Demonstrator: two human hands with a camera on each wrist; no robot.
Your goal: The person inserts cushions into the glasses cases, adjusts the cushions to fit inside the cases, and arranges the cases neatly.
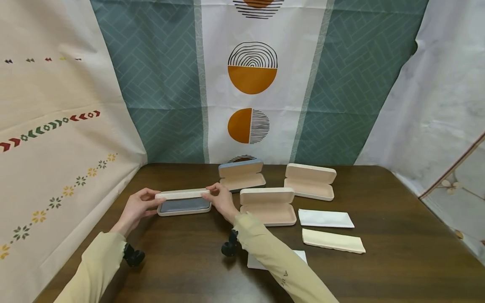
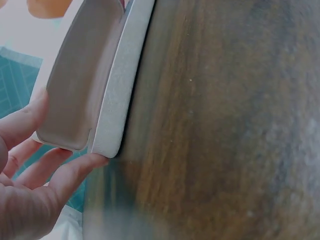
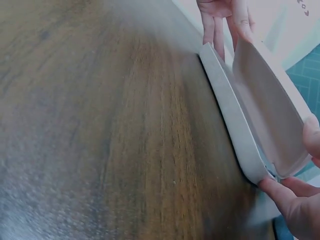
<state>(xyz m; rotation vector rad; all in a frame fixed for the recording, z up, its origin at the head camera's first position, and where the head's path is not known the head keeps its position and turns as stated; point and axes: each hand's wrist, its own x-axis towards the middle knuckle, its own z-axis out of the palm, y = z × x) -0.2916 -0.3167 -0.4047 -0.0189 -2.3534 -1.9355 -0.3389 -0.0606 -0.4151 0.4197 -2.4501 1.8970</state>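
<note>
A pale glasses case (image 1: 185,213) lies at the left of the table, its lid (image 1: 181,194) leaning partway over the base. Inside the base is a folded grey-blue cloth (image 1: 184,205). My left hand (image 1: 137,208) grips the left end, thumb on the lid's front edge and a fingertip at the base corner, as the left wrist view shows. At the opposite end, my right hand (image 1: 222,203) pinches the lid edge with its thumb, other fingers at the base and hinge corner. In the right wrist view the lid's beige lining (image 3: 265,95) faces the camera.
Three more cases stand wide open: a blue one (image 1: 242,169) at the back, a pale one (image 1: 308,173) behind right, another (image 1: 267,198) beside my right hand. Folded cloths, white (image 1: 326,219) and cream (image 1: 333,241), lie rightward. A white piece (image 1: 257,261) is partly under my right sleeve.
</note>
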